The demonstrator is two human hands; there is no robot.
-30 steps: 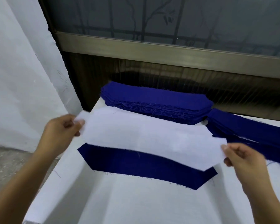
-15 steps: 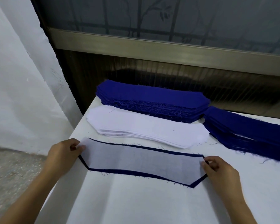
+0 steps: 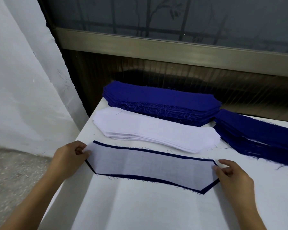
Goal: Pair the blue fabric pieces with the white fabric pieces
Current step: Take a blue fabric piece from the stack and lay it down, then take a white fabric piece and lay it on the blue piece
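A thin white fabric piece (image 3: pixel 150 166) lies flat on top of a blue fabric piece (image 3: pixel 208 190) on the white table; only a narrow blue border shows around it. My left hand (image 3: pixel 70 160) pinches the white piece's left end. My right hand (image 3: pixel 233 176) pinches its right end between thumb and fingers. Behind the pair lies a stack of white pieces (image 3: pixel 153 131). A thick stack of blue pieces (image 3: pixel 160 102) sits at the table's back edge, and a second blue stack (image 3: pixel 256 138) spreads to the right.
The white table (image 3: pixel 156 209) has its left edge running diagonally under my left forearm, with a concrete floor (image 3: pixel 15 171) below. A white wall (image 3: pixel 23 72) stands at left. A dark window frame and ribbed panel (image 3: pixel 173 72) rise just behind the stacks.
The white piece, held up in the air a second ago, has come down onto the blue piece and now lies flat on it. Both hands followed it down, still at its ends.
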